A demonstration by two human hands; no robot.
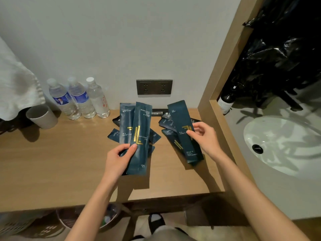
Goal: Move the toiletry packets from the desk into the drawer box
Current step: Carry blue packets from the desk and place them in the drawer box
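Two long dark packets with gold lettering stand fanned in the person's left grip (pixel 119 159), held up above the surface (pixel 52 153). The front packet (pixel 139 141) overlaps the rear packet (pixel 125 122), and the thumb presses flat on the front one while the fingers curl behind both. The right grip (pixel 206 138) pinches a third long packet (pixel 184 129) by its edge, thumb on the printed face, fingers curled behind, the packet tilted with its top leaning left. More packets lie on the surface below: a few small packets (pixel 113 134) partly hidden under the left pair, and a loose pile (pixel 173 141) under the right one.

At the back left, three water bottles (pixel 79 100) stand close together against the wall, with a paper cup (pixel 42 117) tilted beside them and a pale cloth (pixel 15 84) hanging over the corner. A dark double socket (pixel 154 86) sits on the wall behind the packets. Past the wooden frame on the right there is a white sink (pixel 281 141), a dark bottle (pixel 225 101) at its edge, and black plastic bags (pixel 278 49) above.
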